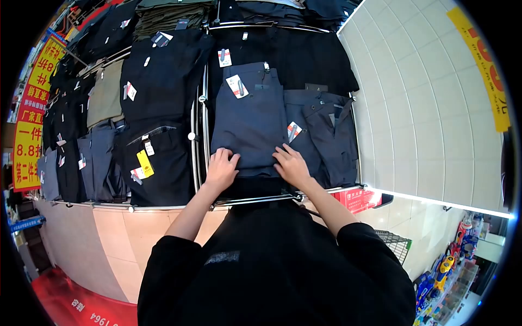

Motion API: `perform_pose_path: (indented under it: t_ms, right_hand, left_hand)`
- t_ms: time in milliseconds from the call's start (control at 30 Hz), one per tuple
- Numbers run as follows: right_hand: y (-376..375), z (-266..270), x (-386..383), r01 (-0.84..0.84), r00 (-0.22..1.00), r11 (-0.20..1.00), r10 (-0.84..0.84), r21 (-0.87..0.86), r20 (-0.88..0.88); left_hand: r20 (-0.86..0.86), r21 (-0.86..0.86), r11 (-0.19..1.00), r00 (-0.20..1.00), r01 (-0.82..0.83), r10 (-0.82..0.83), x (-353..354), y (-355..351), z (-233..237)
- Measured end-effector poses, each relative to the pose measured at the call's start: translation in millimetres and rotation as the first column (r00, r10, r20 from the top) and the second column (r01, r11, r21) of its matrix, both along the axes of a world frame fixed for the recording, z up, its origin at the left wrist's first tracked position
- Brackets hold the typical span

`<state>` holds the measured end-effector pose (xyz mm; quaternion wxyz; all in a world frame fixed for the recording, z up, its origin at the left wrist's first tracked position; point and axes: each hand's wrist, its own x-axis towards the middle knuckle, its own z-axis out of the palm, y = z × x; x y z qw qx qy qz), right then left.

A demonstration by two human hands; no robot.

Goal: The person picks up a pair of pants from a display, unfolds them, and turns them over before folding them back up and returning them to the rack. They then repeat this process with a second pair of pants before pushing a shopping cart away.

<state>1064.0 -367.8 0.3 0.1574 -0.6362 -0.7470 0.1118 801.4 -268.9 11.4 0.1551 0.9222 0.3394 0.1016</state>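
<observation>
Folded grey trousers (247,125) lie flat on display rack, right in front of person, long axis running away, waistband at far end. Both grips at near end: left grip (222,167) on left corner, right grip (292,167) on right edge, neither clearly nearer. Fingers loosely bent, apart, touching cloth, not clenched; whether any fold is pinched, can't tell. White-red tag (237,86) up near waistband. Black trousers (321,60) beyond, 2nd grey pair (340,141) just right, metal rail (204,108) left.

Folded dark blue-grey trousers (250,119) lie flat atop black garments, a white-and-red tag (237,86) near the waistband.
</observation>
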Motion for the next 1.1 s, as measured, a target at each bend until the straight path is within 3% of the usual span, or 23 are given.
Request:
perform_pose_path:
  t_ms: [100,133,267,333,367,433,567,633,733,833,900,1000,1100]
  right_hand:
    - [-6,6,-25,0.004,0.990,0.991,0.015,-0.131,0.140]
    - [-4,4,-31,0.003,0.985,0.990,0.021,-0.141,0.174]
    - [5,-2,-43,0.032,0.966,0.994,-0.004,-0.105,0.257]
    - [11,-14,-45,0.042,0.909,0.999,-0.039,0.003,0.416]
    - [15,-21,-43,0.048,0.909,0.999,-0.049,0.011,0.415]
    - [20,-29,-39,-0.012,0.950,1.000,0.017,-0.018,0.312]
    - [13,7,-35,-0.033,0.985,0.999,0.030,0.014,0.169]
    - [-7,13,-36,-0.076,0.994,0.976,0.057,0.202,0.097]
    - [-35,5,-43,-0.121,0.993,0.988,0.121,0.092,0.010]
    - [-47,-4,-49,-0.166,0.986,0.984,0.166,-0.062,0.001]
    - [-43,1,-51,-0.137,0.989,0.971,0.123,-0.194,-0.080]
    - [-38,-1,-47,-0.157,0.980,0.945,0.114,-0.286,-0.161]
    - [-29,-4,-39,-0.090,0.895,0.971,-0.018,-0.220,-0.445]
  left_hand:
    - [-0.055,0.049,0.997,0.997,0.054,-0.051,4,-12,-8]
    - [-0.042,-0.024,0.998,0.998,0.052,-0.053,6,-16,-10]
    - [-0.071,0.030,0.997,0.995,0.069,-0.067,14,-21,-16]
    - [-0.121,0.126,0.992,0.993,0.016,-0.001,18,-21,-11]
    - [-0.122,0.135,0.991,0.993,0.022,-0.006,18,-16,-20]
    - [-0.163,0.150,0.989,0.986,-0.003,0.028,19,-4,-47]
    - [0.048,0.157,0.987,0.999,-0.020,0.012,15,-12,9]
    - [0.078,0.191,0.982,0.997,-0.007,-0.008,8,-23,29]
    - [-0.001,0.020,0.998,0.998,0.059,-0.059,-8,-50,30]
    - [-0.163,-0.012,0.993,0.979,0.120,-0.120,-22,-63,3]
    - [-0.198,-0.064,0.996,0.978,0.060,-0.072,-23,-68,2]
    - [-0.056,-0.382,0.922,0.994,0.063,-0.091,-24,-67,7]
    - [0.087,-0.424,0.904,0.996,0.047,-0.011,-29,-55,5]
